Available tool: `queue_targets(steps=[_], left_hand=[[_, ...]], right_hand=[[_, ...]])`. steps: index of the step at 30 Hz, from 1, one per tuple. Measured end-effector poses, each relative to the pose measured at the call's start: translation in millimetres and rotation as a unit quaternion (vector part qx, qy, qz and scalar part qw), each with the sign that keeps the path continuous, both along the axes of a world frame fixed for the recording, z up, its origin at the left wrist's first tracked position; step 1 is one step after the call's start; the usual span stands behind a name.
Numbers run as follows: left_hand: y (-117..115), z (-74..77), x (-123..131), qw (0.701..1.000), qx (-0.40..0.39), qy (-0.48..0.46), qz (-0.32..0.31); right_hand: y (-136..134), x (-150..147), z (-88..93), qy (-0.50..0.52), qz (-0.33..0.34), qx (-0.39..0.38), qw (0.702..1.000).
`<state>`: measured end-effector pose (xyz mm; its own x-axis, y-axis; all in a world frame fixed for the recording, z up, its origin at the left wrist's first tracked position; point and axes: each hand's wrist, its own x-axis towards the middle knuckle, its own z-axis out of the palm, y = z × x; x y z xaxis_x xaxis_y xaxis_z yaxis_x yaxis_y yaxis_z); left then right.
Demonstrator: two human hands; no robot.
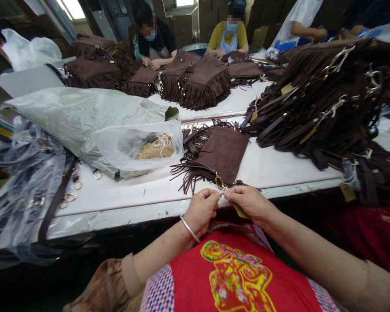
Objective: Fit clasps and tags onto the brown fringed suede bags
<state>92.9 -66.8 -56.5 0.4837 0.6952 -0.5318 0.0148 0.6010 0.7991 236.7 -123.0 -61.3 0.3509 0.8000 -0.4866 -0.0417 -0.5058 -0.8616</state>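
At the table's near edge, my left hand (201, 209) and my right hand (251, 201) meet, both with pinched fingers on a thin white string (224, 189). The string is at the gold clasp (219, 181) of a dark brown fringed suede bag (228, 149), which lies flat just beyond my fingers. A tan paper tag (241, 211) hangs below my right hand. My fingers cover part of the string, so how it is looped cannot be seen.
A clear plastic bag (108, 145) holds tan tags with white strings (160, 146). Many fringed bags (325, 99) are heaped on the right, more (198, 78) at the back. Plastic-wrapped straps (29, 186) hang at left. Co-workers sit across the table (279, 162).
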Motion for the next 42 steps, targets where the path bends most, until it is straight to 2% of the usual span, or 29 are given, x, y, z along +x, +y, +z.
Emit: queue_targets(steps=[4,7,10,13,17,22,24,27,30,32,33,35,36,38,40,42], left_hand=[[7,5.9,-3,0.986,-0.073,-0.145,-0.029],[10,4.0,-7,0.97,-0.112,-0.204,-0.069],[11,0.7,-12,0.971,-0.084,-0.185,-0.124],[11,2.4,-21,0.97,-0.078,-0.153,-0.173],[11,8.6,-27,0.949,-0.117,-0.173,-0.236],[6,12.9,-21,0.938,-0.02,-0.121,-0.324],[3,17.0,-18,0.933,0.015,-0.137,-0.332],[5,23.9,-17,0.935,0.057,-0.162,-0.309],[14,27.3,-18,0.952,0.106,-0.117,-0.261],[19,28.4,-18,0.953,0.171,-0.069,-0.238],[21,29.3,-19,0.949,0.207,-0.038,-0.235],[20,33.0,-23,0.94,0.24,0.022,-0.241],[19,36.2,-27,0.939,0.228,0.032,-0.254],[14,44.4,-36,0.941,0.162,-0.014,-0.298],[11,52.9,-42,0.921,0.112,-0.106,-0.358],[11,58.8,-44,0.903,0.094,-0.152,-0.391]], right_hand=[[-9,9,1.0,-0.022,0.013,-0.002,1.0],[-17,17,3.7,0.044,0.034,0.017,0.998],[-19,21,5.2,0.088,-0.018,0.04,0.995],[-14,20,1.8,0.029,-0.087,0.07,0.993],[-7,12,-7.5,-0.038,-0.115,0.084,0.989],[-9,-2,-9.7,-0.063,-0.128,0.086,0.986],[-13,-6,-6.4,-0.045,-0.107,0.102,0.988],[-24,-6,-0.2,-0.02,-0.024,0.134,0.99],[-36,0,3.7,-0.078,0.08,0.181,0.977],[-39,8,4.5,-0.105,0.099,0.222,0.964],[-37,14,4.6,-0.097,0.078,0.238,0.963],[-29,27,4.7,-0.048,-0.022,0.242,0.969],[-23,33,4.7,-0.016,-0.087,0.222,0.971],[-8,45,4.4,0.037,-0.184,0.16,0.969],[7,51,4.0,0.076,-0.218,0.103,0.968],[24,50,3.6,0.107,-0.206,0.079,0.969]])
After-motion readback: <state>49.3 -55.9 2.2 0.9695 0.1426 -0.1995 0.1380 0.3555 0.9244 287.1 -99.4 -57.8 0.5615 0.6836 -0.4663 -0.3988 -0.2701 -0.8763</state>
